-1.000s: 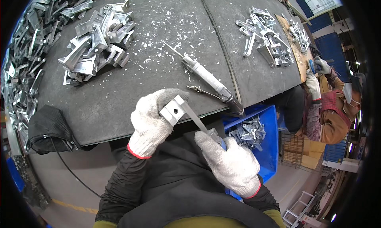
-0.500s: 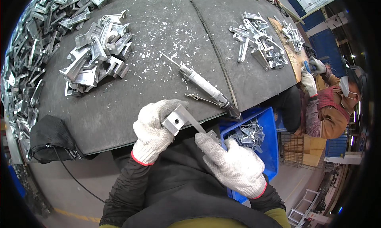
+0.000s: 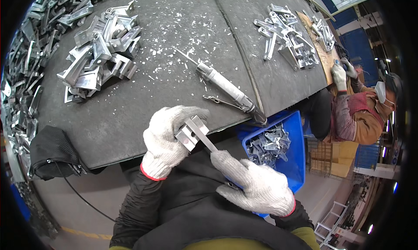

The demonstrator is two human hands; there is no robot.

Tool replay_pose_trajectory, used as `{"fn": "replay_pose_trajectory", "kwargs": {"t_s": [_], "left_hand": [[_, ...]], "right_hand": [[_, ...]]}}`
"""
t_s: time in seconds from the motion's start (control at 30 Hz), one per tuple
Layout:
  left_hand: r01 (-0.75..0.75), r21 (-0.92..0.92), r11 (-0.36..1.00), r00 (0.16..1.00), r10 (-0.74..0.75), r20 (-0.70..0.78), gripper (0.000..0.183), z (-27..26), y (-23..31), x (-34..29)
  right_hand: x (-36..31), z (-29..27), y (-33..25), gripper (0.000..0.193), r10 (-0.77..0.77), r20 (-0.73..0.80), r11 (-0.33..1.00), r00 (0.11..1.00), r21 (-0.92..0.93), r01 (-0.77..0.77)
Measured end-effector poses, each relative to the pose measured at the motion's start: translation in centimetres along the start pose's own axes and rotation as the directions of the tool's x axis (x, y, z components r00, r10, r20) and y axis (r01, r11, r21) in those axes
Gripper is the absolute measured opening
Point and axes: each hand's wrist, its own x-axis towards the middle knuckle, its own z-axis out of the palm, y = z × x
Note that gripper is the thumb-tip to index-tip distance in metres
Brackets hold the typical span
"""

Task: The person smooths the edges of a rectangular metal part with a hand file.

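My left hand (image 3: 164,143), in a white knit glove with a red cuff, is closed around a silvery metal bracket (image 3: 186,139) just off the table's front edge. My right hand (image 3: 257,184), gloved the same way, grips a flat file (image 3: 208,142) whose handle is mostly hidden in the palm. The file's grey blade lies across the bracket, its tip by the left fingers. Beyond both hands, a silver pen-shaped power tool (image 3: 226,88) with a thin pointed tip rests on the dark table (image 3: 174,93).
Metal castings form a heap (image 3: 102,54) at left and a smaller pile (image 3: 285,36) at right. A blue bin (image 3: 298,156) of parts stands below the table edge. White chips are scattered across the tabletop. A co-worker (image 3: 363,106) works at far right. A black mesh bag (image 3: 52,152) hangs at left.
The bracket has turned in my left hand, so its slotted side now shows. My right hand has shifted slightly down, and the file's blade now crosses the bracket's upper face.
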Motion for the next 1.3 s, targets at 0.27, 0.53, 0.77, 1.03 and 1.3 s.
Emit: {"fn": "replay_pose_trajectory", "kwargs": {"t_s": [0.27,0.53,0.77,1.03,1.3], "left_hand": [[0.183,-0.206,0.961,0.98,-0.162,0.114,0.032,-0.4,-0.6,-1.1],[0.171,-0.36,0.917,0.982,-0.189,-0.014,0.031,0.2,-0.1,-0.9],[0.161,-0.249,0.955,0.985,-0.173,-0.026,0.032,0.4,-0.3,-1.0],[0.179,-0.278,0.944,0.978,-0.201,-0.05,0.03,0.6,-0.6,-1.3],[0.128,-0.259,0.957,0.987,-0.149,-0.061,0.027,0.7,-0.7,-1.1]], "right_hand": [[0.3,0.5,0.6,0.069,-0.008,-0.012,0.995,1.0,0.098,0.009],[0.2,0.2,-0.2,0.07,0.026,0.107,0.998,0.994,0.049,-0.031],[0.5,0.7,0.9,0.072,-0.045,0.013,0.986,0.999,0.16,0.042],[0.7,0.4,0.6,0.072,-0.014,0.081,0.979,0.997,0.203,-0.003],[0.6,0.3,0.4,0.072,0.002,0.091,0.989,0.996,0.145,-0.016]]}}
